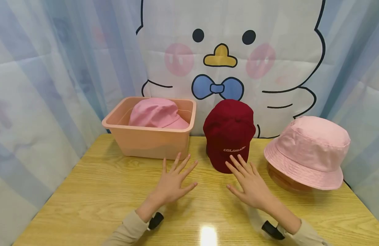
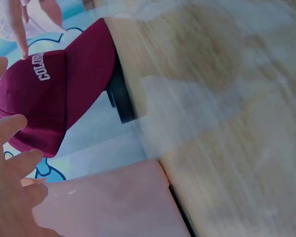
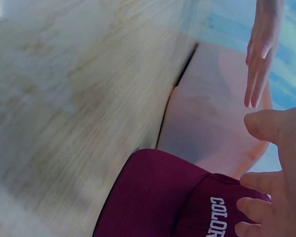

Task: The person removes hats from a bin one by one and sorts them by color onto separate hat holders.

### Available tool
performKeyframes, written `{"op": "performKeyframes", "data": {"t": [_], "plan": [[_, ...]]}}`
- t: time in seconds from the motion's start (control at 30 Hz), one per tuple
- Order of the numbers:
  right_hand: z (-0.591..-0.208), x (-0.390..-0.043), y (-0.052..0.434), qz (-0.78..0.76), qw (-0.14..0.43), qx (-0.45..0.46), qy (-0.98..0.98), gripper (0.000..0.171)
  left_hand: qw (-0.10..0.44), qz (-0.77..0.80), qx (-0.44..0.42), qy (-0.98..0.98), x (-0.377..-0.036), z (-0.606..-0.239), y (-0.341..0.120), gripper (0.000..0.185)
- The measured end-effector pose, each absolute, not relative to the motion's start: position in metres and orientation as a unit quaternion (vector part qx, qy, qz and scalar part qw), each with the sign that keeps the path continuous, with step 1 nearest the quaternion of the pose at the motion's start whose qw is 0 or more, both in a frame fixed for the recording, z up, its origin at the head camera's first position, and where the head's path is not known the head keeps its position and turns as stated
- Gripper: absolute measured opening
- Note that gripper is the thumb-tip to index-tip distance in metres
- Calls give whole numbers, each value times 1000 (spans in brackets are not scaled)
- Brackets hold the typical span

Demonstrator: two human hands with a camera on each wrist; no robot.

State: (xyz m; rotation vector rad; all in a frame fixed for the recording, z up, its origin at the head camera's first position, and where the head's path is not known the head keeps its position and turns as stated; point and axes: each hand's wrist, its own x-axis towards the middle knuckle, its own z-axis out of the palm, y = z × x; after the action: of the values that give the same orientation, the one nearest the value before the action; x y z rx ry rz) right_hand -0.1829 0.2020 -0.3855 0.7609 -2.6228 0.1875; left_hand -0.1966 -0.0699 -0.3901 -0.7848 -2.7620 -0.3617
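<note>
In the head view a dark red cap (image 1: 227,126) with white COLORADO lettering sits at the back middle of the table on a dark stand, its brim toward me. My right hand (image 1: 251,186), fingers spread, hovers in front of the cap and holds nothing. To the left, my spread left hand (image 1: 171,186) is before the peach bin (image 1: 149,141), also with nothing in it. A pink cap (image 1: 155,112) lies inside the bin. At the right a pink bucket hat (image 1: 312,150) rests on a brownish rounded stand (image 1: 288,179). In the left wrist view the dark stand (image 2: 121,96) shows beneath the red brim.
The wooden table (image 1: 94,201) spans the front, with a bright light reflection near its front edge. Behind it hangs a curtain (image 1: 278,41) printed with a cartoon character, and more curtain closes in both sides.
</note>
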Motion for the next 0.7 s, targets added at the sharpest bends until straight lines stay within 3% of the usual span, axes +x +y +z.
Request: {"op": "performKeyframes", "data": {"t": [0.23,0.47,0.7], "plan": [[-374,-192,199,76,234,310,-918,61,162,-172,-284,-929,-204,-381,-78,53],[-347,-207,190,110,272,358,-886,45,281,-171,-309,-892,-219,-361,-98,40],[-310,-232,175,133,249,375,-883,29,387,-176,-306,-852,-244,-331,-138,27]]}}
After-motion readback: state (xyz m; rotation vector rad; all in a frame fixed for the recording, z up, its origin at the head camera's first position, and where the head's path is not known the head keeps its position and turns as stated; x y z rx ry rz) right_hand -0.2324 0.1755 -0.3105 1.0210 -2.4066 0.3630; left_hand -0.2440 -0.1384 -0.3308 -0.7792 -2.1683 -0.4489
